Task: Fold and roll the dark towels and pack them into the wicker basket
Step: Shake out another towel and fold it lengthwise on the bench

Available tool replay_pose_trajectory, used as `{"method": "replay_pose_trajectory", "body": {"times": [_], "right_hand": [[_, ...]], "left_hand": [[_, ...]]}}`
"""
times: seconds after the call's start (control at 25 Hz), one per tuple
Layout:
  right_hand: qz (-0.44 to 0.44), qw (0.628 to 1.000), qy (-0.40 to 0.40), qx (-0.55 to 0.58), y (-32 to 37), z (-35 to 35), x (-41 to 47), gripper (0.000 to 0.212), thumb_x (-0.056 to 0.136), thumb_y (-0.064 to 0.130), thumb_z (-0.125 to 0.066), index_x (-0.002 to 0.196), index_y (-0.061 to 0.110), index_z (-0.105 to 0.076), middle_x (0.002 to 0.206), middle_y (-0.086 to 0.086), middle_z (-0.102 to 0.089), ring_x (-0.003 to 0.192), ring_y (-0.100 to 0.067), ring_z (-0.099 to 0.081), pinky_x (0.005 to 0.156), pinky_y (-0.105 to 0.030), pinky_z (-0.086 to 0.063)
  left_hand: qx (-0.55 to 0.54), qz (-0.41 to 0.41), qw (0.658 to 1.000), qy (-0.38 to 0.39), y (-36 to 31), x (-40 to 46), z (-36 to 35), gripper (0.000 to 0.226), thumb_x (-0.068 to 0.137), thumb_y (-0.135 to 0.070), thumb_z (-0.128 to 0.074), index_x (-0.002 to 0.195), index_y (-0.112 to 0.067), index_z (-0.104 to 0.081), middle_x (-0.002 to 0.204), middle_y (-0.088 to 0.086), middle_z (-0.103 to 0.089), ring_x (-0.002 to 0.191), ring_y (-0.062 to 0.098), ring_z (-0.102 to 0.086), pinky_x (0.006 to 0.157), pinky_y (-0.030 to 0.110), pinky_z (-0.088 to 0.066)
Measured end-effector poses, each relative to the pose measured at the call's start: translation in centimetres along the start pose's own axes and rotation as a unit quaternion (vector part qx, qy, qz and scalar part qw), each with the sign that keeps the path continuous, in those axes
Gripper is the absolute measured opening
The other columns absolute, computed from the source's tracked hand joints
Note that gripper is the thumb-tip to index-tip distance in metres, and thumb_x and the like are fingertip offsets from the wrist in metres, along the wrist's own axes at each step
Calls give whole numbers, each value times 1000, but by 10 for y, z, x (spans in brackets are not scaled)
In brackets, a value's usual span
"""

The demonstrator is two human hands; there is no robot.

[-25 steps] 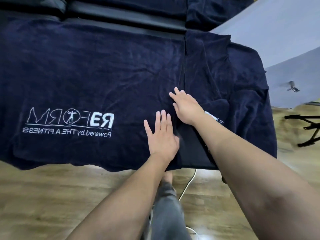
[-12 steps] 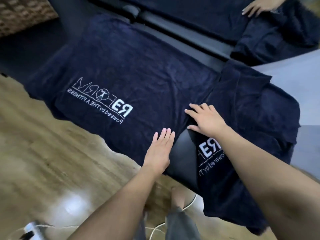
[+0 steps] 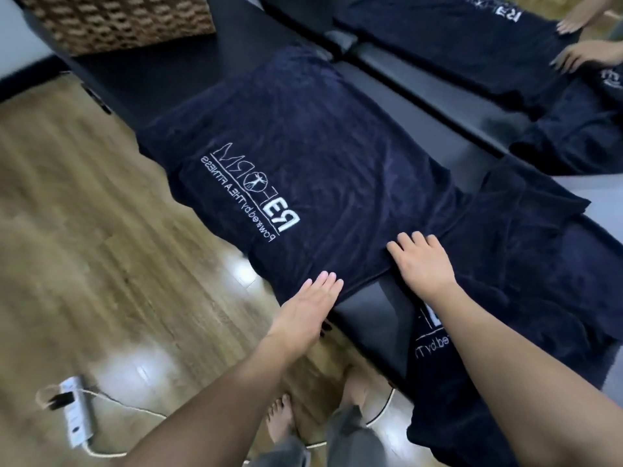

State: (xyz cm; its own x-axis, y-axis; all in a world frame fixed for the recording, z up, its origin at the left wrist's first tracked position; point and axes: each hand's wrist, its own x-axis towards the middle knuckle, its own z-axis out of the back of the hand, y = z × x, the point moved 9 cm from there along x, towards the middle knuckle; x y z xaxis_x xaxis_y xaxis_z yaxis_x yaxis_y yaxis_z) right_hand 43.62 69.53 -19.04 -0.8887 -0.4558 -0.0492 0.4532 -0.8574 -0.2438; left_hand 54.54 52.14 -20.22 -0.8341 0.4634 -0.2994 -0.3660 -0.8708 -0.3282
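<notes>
The dark towel (image 3: pixel 320 170) lies flat on the black desk (image 3: pixel 371 308). The left hand (image 3: pixel 308 306) rests flat at its edge, fingers straight; the right hand (image 3: pixel 423 261) presses on it, fingers slightly bent. The wicker basket (image 3: pixel 114 20) stands far left.

A black padded worktop (image 3: pixel 371 308) ran slantwise through the view, its bare surface showing at the near edge and again farther up toward the far left corner. Along its far side a mirror (image 3: pixel 573 106) stood, and in it appeared the reflection of two hands (image 3: pixel 586 57) at the top right. Below lay a wooden plank floor (image 3: pixel 84 230), glossy, with bright patches of reflected light. On the floor at the lower left sat a white power strip (image 3: pixel 76 416) with a pale cable (image 3: pixel 135 407) trailing from it. A bare foot (image 3: pixel 279 419) and grey trouser legs (image 3: pixel 350 439) showed at the bottom edge, beside the worktop.
</notes>
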Motion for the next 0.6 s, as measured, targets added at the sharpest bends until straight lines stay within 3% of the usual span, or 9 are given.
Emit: {"method": "replay_pose_trajectory", "body": {"times": [0.08,0.12,0.16,0.2,0.28,0.4,0.48,0.6], "right_hand": [[4,1000,-9,-2,1,0,5,24,71,-2,-69,91,10,-61,83,-11,-53,76,-33,-50,66,-43,-36],[4,1000,-14,-6,-2,1,8,24,69,-4,-70,88,9,-60,82,-11,-52,76,-34,-49,66,-44,-36],[-4,1000,-14,-7,-8,1,13,24,68,-6,-69,84,8,-58,81,-13,-51,75,-34,-49,65,-44,-36],[-13,1000,-15,-5,-16,2,16,24,67,-8,-69,82,7,-57,80,-14,-51,74,-35,-50,64,-45,-36],[-15,1000,-18,-4,-31,2,20,24,66,-10,-69,79,5,-56,79,-16,-51,74,-37,-50,63,-47,-37],[5,1000,-13,-15,-50,3,28,23,68,-10,-70,81,4,-58,80,-18,-52,74,-38,-50,63,-47,-36],[-8,1000,-11,-21,-66,5,33,20,71,-10,-70,82,3,-60,83,-19,-51,76,-38,-49,65,-47,-36],[-73,997,2,-29,-93,16,43,12,77,-4,-67,86,5,-66,90,-20,-49,83,-38,-46,69,-48,-37]], "left_hand": [[-4,13,999,-53,0,-3,-4,86,86,15,-41,162,-12,-11,169,-2,-7,156,16,-4,126,29,-7],[-14,36,996,-82,1,-4,-1,81,81,11,-51,157,-13,-33,164,-2,-29,152,18,-27,121,30,-28],[-22,54,992,-110,2,-5,1,72,75,3,-64,143,-17,-55,147,-4,-54,135,21,-51,104,31,-48],[-20,77,987,-138,6,-7,0,63,66,-5,-75,126,-22,-67,122,-7,-67,111,22,-63,83,32,-54],[-26,174,976,-130,19,-18,-8,51,61,-16,-83,108,-28,-67,96,-7,-61,84,21,-60,67,34,-47],[-33,308,945,-106,36,-38,-13,27,82,-18,-67,105,-28,-56,102,-6,-53,97,21,-55,76,35,-38],[-58,344,928,-128,42,-44,-10,22,91,-15,-53,110,-27,-55,109,-7,-52,107,20,-50,84,34,-35],[-162,366,892,-209,49,-52,6,26,85,-3,-49,100,-20,-62,95,-4,-57,94,23,-53,87,36,-42]]}}
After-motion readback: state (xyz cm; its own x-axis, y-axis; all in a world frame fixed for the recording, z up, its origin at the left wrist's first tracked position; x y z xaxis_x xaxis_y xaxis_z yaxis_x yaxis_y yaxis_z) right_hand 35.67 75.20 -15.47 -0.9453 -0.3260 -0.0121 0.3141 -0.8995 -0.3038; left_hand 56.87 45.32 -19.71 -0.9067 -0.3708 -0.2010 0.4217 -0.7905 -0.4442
